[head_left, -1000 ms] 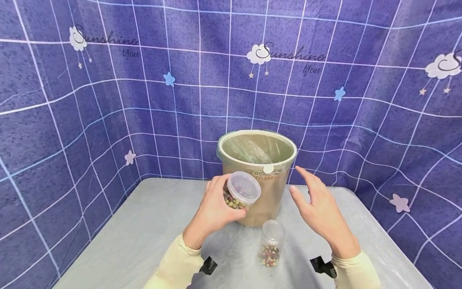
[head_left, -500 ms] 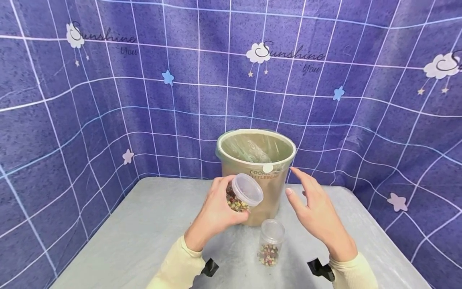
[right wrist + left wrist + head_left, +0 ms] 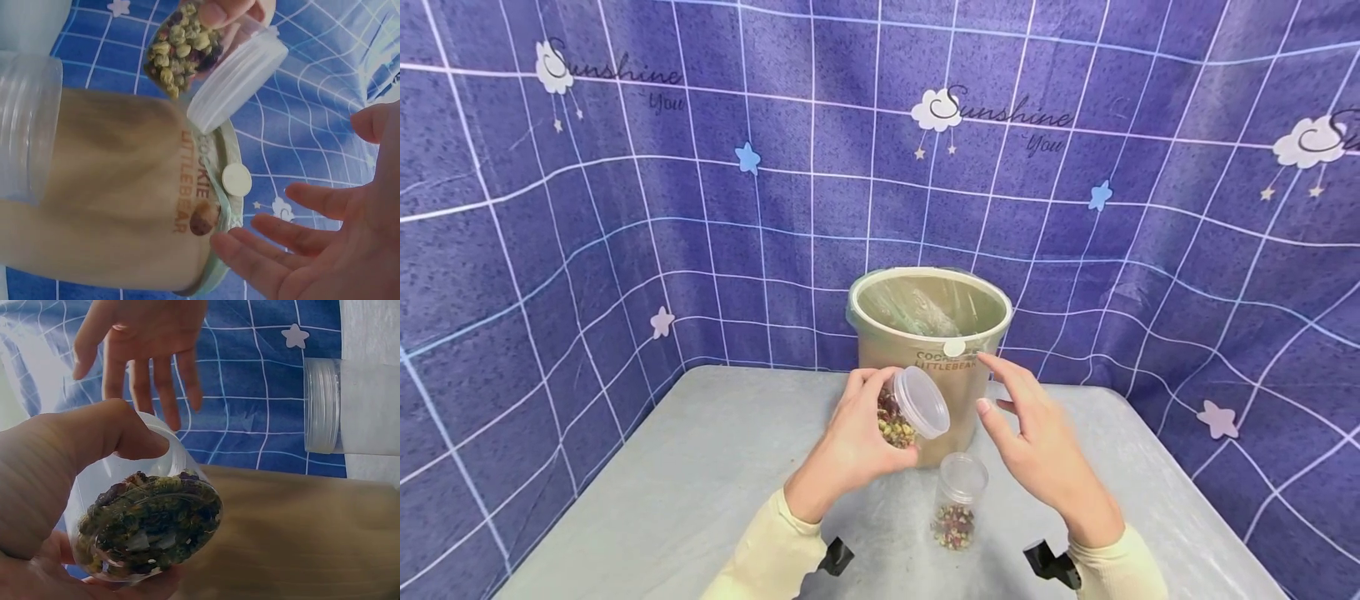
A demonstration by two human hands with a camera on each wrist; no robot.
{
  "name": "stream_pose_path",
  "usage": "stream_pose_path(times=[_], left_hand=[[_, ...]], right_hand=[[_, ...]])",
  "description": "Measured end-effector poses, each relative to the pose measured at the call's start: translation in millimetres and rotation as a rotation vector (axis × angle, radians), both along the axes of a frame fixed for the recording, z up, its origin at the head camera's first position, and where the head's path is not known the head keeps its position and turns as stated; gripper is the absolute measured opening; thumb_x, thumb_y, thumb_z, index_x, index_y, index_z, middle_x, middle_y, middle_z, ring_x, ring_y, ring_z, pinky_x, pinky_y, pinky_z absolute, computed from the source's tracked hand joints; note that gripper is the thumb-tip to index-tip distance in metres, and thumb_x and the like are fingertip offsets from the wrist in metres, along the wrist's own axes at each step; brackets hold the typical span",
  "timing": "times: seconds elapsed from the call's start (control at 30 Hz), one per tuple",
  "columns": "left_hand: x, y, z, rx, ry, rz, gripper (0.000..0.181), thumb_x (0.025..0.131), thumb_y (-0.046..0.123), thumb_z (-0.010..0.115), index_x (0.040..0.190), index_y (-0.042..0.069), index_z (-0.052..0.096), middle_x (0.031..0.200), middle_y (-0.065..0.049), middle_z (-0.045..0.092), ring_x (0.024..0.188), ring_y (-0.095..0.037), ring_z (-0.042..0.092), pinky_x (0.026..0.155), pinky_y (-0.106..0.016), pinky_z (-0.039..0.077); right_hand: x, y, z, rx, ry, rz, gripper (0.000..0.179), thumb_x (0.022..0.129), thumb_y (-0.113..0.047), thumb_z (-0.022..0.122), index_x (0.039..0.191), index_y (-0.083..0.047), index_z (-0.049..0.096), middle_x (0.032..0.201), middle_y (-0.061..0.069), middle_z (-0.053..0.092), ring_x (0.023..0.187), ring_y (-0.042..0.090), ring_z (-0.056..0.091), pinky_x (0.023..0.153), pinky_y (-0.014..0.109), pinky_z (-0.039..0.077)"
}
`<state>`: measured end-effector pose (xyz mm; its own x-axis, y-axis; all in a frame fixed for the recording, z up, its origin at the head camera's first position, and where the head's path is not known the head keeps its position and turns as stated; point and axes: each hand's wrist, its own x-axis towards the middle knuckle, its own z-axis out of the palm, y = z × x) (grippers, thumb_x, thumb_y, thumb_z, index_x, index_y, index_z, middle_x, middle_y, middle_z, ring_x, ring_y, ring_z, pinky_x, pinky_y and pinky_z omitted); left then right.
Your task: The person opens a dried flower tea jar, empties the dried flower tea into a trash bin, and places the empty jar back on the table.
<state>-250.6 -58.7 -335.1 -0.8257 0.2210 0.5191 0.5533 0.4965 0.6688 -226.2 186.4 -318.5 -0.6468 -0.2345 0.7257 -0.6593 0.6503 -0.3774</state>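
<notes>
My left hand [image 3: 857, 437] grips a clear plastic jar [image 3: 895, 421] of dried flower buds, tilted with its translucent lid [image 3: 922, 402] toward the right. In the left wrist view the thumb curls over the jar [image 3: 150, 519] and the buds lie heaped inside. My right hand [image 3: 1037, 437] hovers to the right of that lid, apart from it, fingers spread and holding nothing. The right wrist view shows its loosely bent fingers [image 3: 300, 237] close to the bin. A second clear jar [image 3: 958, 492], upright on the table with buds at its bottom, stands between my forearms.
Behind the hands stands a beige bin [image 3: 955, 425] with a plastic liner [image 3: 932, 312] over its rim. The grey table [image 3: 700, 467] meets a blue grid-patterned curtain [image 3: 790, 208] at the back and sides. Small dark specks lie on the table near the standing jar.
The held jar has tipped further to the right, its lid now facing more sideways. My right hand has moved left, nearer to the lid. The standing jar stays in place.
</notes>
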Motion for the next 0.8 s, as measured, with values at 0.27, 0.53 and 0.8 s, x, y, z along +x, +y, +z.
stream_pose_path(times=[0.27,0.53,0.8], left_hand=[[2.5,2.9,-1.1,-0.049,0.034,-0.001,0.093,0.056,0.014,0.091,0.142,0.016,0.055,0.132,-0.008,0.048,0.114,-0.023,0.056,0.098,-0.042,0.051],[5.6,8.0,-2.3,-0.095,0.033,-0.026,0.099,0.055,0.014,0.092,0.145,0.014,0.053,0.133,-0.006,0.048,0.112,-0.023,0.058,0.098,-0.041,0.052],[9.0,11.6,-5.2,-0.144,0.003,-0.049,0.099,0.059,0.016,0.091,0.149,0.018,0.05,0.138,-0.005,0.045,0.111,-0.024,0.059,0.091,-0.041,0.053]], right_hand=[[-3.8,-11,-8.2,0.016,-0.04,0.107,0.056,0.102,-0.02,0.062,0.156,-0.021,0.044,0.15,0.002,0.053,0.123,0.021,0.06,0.09,0.041,0.059],[-7.0,-20,-18.0,0.033,-0.127,0.124,0.062,0.103,-0.032,0.063,0.159,-0.023,0.04,0.147,0.006,0.055,0.107,0.019,0.067,0.085,0.039,0.06],[-5.0,-25,-21.8,0.037,-0.219,0.091,0.066,0.1,-0.045,0.063,0.159,-0.038,0.035,0.14,-0.007,0.056,0.093,0.006,0.063,0.077,0.03,0.056]])
